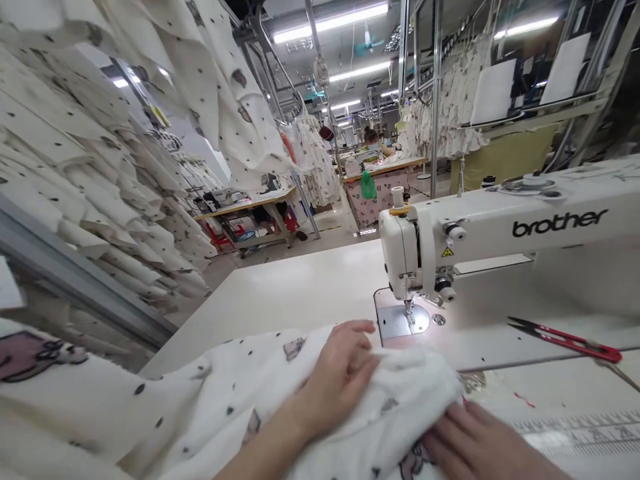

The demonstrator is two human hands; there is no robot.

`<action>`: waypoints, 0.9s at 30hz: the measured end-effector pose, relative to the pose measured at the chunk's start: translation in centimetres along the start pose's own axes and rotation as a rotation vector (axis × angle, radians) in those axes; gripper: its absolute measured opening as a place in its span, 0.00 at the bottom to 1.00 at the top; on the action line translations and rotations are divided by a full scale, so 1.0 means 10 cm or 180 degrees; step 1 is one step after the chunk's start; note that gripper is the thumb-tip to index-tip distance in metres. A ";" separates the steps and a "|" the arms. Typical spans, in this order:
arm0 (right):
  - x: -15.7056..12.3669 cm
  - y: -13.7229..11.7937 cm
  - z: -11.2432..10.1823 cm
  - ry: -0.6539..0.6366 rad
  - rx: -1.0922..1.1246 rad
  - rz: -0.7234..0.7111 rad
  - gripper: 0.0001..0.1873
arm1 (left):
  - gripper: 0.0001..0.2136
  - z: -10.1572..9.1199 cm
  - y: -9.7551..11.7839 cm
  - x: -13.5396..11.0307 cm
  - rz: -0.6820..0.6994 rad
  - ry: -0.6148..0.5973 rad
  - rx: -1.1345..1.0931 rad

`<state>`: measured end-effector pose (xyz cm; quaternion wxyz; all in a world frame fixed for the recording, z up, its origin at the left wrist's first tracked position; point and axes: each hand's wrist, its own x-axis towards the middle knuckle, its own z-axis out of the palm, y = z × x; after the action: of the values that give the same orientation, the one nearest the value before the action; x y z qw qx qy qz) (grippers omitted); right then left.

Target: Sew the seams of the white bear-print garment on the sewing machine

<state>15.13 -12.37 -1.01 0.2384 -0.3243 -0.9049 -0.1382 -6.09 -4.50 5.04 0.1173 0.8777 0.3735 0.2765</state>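
A white fabric piece point(235, 393) printed with dark spots and pinkish animals spreads over the near left of the sewing table and toward me. My left hand point(337, 377) is closed on its upper part with curled fingers, just left of the needle plate point(400, 321). At the fabric's right edge, my right hand point(473, 440) grips the cloth, its thumb hidden; the edge there is slightly blurred. Beyond both hands stands a white brother sewing machine point(500, 227), its presser foot point(410, 312) lit, with the fabric lying in front of the foot.
Red-handled thread snips point(570, 340) lie on the machine bed at right, above a clear ruler point(585, 430). Printed cloth pieces point(75, 153) hang at left beside a metal rail point(75, 273). Thread cones point(493, 90) stand behind the machine. Farther back, a person point(371, 137) sits among other worktables.
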 end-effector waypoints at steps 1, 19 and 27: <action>0.02 0.06 -0.06 -0.0153 0.0092 0.0121 0.12 | 0.04 0.03 0.03 0.01 0.0135 0.0036 0.0172; 0.10 0.54 -0.23 -0.0002 0.0345 0.0720 0.22 | 0.04 -0.12 0.18 0.19 -0.1195 -0.1698 -0.0667; 0.22 0.45 -0.50 -0.0021 0.0806 -0.0588 0.21 | 0.18 -0.39 -0.14 0.31 -0.1668 -0.1872 -0.0797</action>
<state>18.32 -9.83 4.78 0.2608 -0.2076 -0.9418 -0.0432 -7.40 -1.34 8.90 0.3914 0.7734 0.4983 0.0179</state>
